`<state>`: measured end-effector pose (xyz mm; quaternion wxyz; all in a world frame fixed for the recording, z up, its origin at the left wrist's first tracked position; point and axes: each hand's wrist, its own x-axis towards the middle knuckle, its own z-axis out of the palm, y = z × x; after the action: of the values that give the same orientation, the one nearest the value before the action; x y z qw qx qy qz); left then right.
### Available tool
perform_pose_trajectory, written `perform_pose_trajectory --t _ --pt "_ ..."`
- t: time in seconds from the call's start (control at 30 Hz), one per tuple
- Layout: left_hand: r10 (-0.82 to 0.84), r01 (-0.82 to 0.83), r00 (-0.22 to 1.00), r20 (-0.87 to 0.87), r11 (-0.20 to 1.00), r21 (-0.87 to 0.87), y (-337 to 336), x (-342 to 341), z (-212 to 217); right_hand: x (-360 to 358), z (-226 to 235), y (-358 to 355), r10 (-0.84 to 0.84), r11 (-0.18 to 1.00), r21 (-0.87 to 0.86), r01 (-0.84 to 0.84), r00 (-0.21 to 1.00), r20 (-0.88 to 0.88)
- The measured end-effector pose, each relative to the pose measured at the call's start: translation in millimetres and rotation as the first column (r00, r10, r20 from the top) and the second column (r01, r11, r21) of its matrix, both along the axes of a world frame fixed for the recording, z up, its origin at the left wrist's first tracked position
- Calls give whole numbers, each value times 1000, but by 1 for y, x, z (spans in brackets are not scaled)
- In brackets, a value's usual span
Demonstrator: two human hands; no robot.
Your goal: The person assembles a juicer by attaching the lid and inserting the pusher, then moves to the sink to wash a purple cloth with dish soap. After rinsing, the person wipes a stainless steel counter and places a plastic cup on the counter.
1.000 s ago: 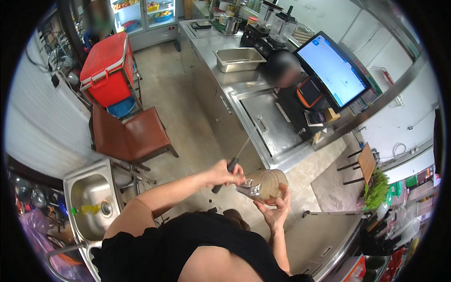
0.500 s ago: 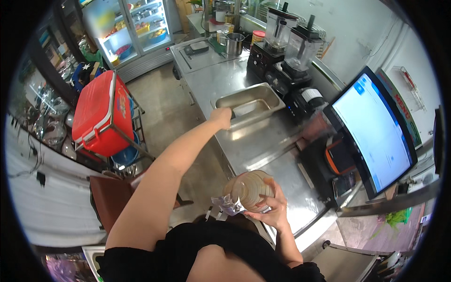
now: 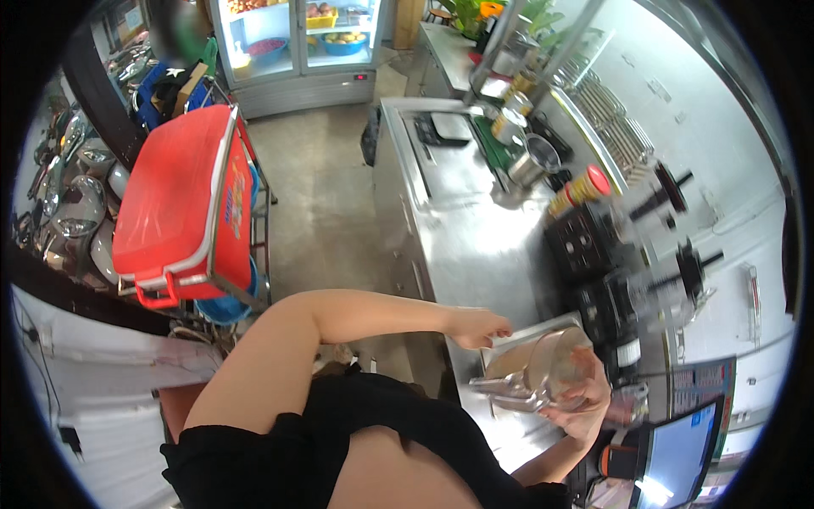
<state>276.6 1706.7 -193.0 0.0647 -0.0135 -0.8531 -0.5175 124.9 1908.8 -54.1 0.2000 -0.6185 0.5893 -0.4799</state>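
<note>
My right hand (image 3: 587,397) holds a clear, round jug-like container (image 3: 547,360) tilted over the counter, its fingers wrapped around the far side. A clear part like a handle or spout juts from its left side. Under and behind it is a rectangular steel pan (image 3: 553,326), mostly hidden by the container. My left hand (image 3: 476,326) is at the pan's left rim, close to the container. Its fingers are curled; what they hold, if anything, does not show.
Blenders (image 3: 585,242) line the right side of the steel counter (image 3: 483,246), with a steel pot (image 3: 534,161) and a red-lidded can (image 3: 585,188) further back. A monitor (image 3: 682,454) stands at lower right. Left across the aisle is a red cooler box (image 3: 174,195); a glass-door fridge (image 3: 297,51) stands beyond.
The view has swung, so the counter and pan appear lower and the blenders further right. My right hand has brought the container over the pan, close to my left hand.
</note>
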Motion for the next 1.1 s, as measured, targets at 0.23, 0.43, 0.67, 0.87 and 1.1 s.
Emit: perform_pose_trajectory --t 0.23,0.43,0.67,0.87,1.1 --pt "301 -339 940 158 875 345 -244 160 49 74 7 -279 61 996 -60 -66 995 -84" --pt "450 -420 893 3 833 360 -420 253 43 141 -37 -550 269 946 -133 -295 945 -187" --pt "748 -712 649 138 534 455 -613 346 48 235 -41 -834 534 829 -101 -550 832 -149" --pt "799 -633 601 18 463 621 -799 377 18 277 -65 -1019 475 873 -66 -484 872 -117" --pt "504 -543 837 215 711 446 -1042 313 -3 268 -124 -1145 -76 997 -17 74 967 -242"
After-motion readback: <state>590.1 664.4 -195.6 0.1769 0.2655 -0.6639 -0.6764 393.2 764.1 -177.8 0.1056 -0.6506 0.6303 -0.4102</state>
